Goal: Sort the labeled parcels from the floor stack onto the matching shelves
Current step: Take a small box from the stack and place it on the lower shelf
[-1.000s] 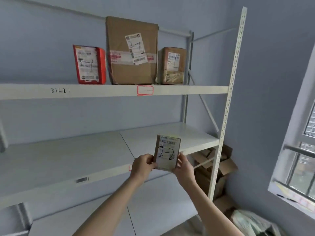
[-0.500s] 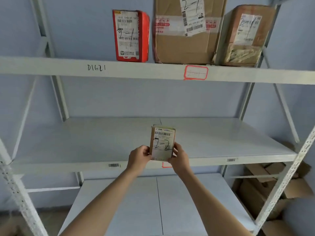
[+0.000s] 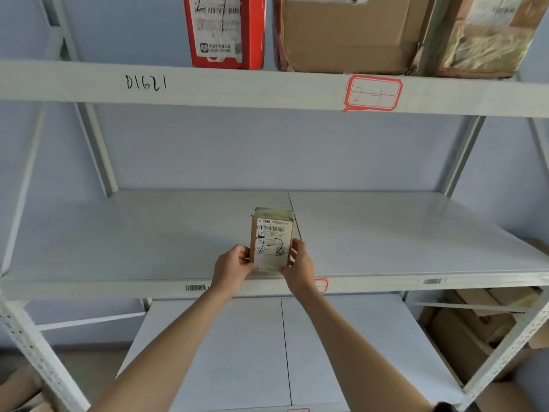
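A small brown parcel (image 3: 271,239) with a white label hand-marked "2-2" stands upright at the front edge of the middle shelf (image 3: 148,239). My left hand (image 3: 233,267) grips its left side and my right hand (image 3: 298,267) grips its right side. Whether its base rests on the shelf I cannot tell. A red-bordered tag (image 3: 322,285) on the shelf's front lip is partly hidden behind my right wrist. On the top shelf (image 3: 237,87), tagged "2-1" (image 3: 372,93), stand a red parcel (image 3: 225,31) and two brown cartons (image 3: 347,37), (image 3: 490,37).
White metal uprights (image 3: 32,349) frame the rack on both sides. A lower shelf (image 3: 237,352) lies under my arms. Cardboard boxes (image 3: 475,328) sit on the floor at the right behind the rack post. "D1621" is written on the top shelf's lip.
The view swung from the rack's right end to face it squarely and came closer. Both hands carried the "2-2" parcel forward to the middle shelf's front edge.
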